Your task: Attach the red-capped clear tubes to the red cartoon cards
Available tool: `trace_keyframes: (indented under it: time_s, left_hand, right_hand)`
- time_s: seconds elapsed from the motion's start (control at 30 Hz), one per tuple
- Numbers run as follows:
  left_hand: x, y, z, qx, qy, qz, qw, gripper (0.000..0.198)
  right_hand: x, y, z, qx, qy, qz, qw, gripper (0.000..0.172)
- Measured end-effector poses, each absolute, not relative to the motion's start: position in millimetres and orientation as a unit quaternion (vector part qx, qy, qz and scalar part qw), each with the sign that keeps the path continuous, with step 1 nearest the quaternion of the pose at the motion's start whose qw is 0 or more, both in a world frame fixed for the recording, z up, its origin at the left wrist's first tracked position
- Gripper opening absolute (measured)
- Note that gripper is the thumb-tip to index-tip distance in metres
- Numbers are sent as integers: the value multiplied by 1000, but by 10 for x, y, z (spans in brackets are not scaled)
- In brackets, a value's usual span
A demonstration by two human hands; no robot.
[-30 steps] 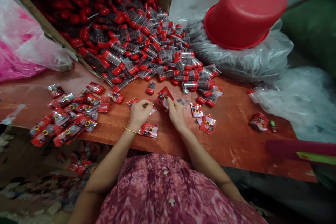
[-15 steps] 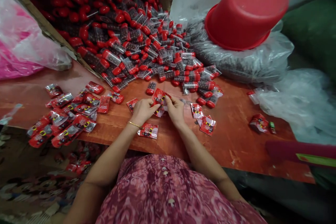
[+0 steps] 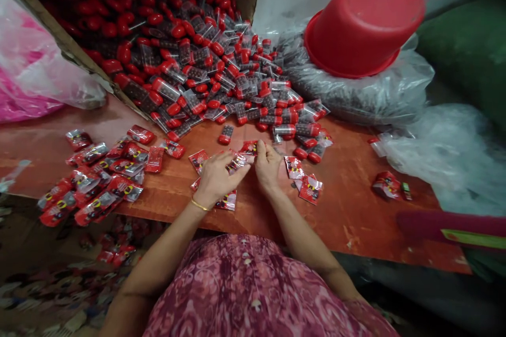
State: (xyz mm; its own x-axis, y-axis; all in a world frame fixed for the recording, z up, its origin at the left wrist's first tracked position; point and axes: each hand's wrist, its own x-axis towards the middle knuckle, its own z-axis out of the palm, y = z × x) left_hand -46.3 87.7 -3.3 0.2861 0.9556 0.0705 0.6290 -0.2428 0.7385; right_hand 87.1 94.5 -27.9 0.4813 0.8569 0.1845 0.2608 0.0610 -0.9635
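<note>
My left hand [image 3: 215, 178] and my right hand [image 3: 268, 166] meet over the red-brown table [image 3: 356, 210], both pinched on one small red packet [image 3: 245, 151] in a clear wrapper. The packet lies low and flat between the fingertips. Under my left wrist lies another red packet [image 3: 227, 201]. Just beyond my hands a big heap of red-capped clear cases [image 3: 221, 79] spills from a cardboard box.
A pile of wrapped red packets [image 3: 98, 174] covers the table's left part. More packets [image 3: 306, 181] lie right of my hands, and one [image 3: 385, 185] farther right. A red basin [image 3: 361, 23] rests upside down on clear plastic bags [image 3: 367, 89]. A pink bag [image 3: 27, 79] sits at the left.
The packet, held upright by my right hand, came between both hands and now lies lower and flatter. My left hand moved right onto it.
</note>
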Motion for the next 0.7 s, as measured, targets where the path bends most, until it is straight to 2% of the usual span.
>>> trace_keyframes:
  time_s: [0.1,0.17,0.23,0.33,0.57,0.7]
  left_hand:
    - [-363,732,-98,600,499,364,509,34]
    - [-288,670,-121,499,481,447,565,32]
    - [-237,637,-116,426,481,506,575,32]
    - [-221,624,-65,346,487,530,601,31]
    - [-259,690,5,266,504,537,623,33]
    - [-281,744,32,222,513,528,639,33]
  right_hand:
    - [748,880,-261,-629,-429,276,587,43]
    - [666,827,-244,-605,-430,308,595,37]
    - [609,778,-231,-581,-418,350,605,31]
    - [586,728,-232,-572,-400,390,600,29]
    - [553,689,-270,-581,-430,371,583,36]
    - [705,672,-222,-586,-503,360,524,42]
